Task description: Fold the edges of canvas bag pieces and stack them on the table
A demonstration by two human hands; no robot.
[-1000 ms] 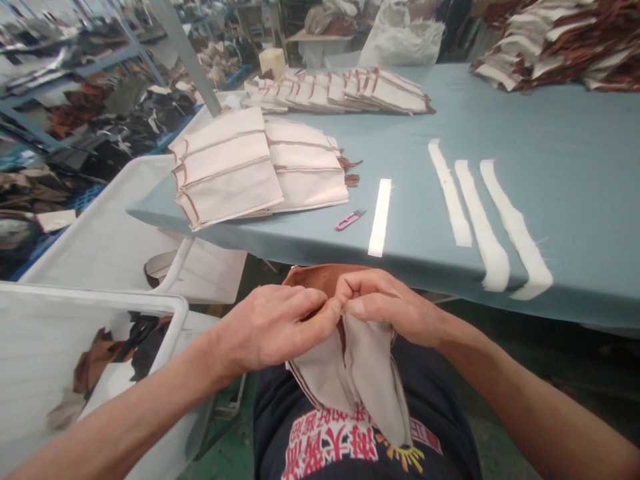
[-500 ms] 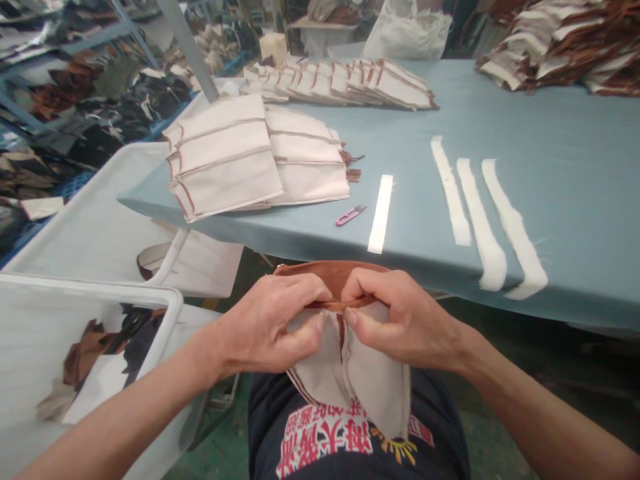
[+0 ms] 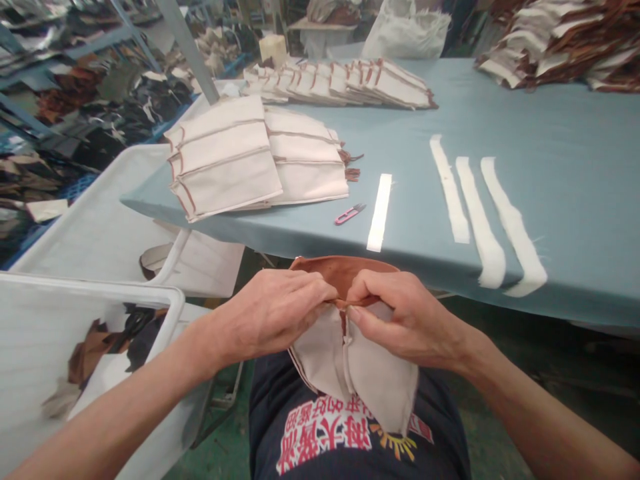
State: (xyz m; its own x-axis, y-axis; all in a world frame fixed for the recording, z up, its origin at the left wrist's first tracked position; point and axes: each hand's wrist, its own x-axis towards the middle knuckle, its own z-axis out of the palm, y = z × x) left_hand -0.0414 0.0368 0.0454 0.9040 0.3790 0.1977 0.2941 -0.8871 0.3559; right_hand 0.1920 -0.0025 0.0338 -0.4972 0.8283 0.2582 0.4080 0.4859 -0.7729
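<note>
L hand (image 3: 273, 315), R hand (image 3: 406, 321) — pinching pouch (image 3: 363, 381).

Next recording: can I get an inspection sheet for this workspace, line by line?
Surface: blue-grey table, partly bare.
Job's things: cream fabric piece with a brown top edge, held over the lap below the table edge.
Clutter: stacked cream pieces; fanned row of pieces; four white strips; pink thread snips; mixed pile at the far right.
Grips: left hand and right hand both pinch the brown edge.
Cables: nothing seen.
Surroundings: white bins at left, the nearer one holding scraps; shelving loaded with material behind.
</note>
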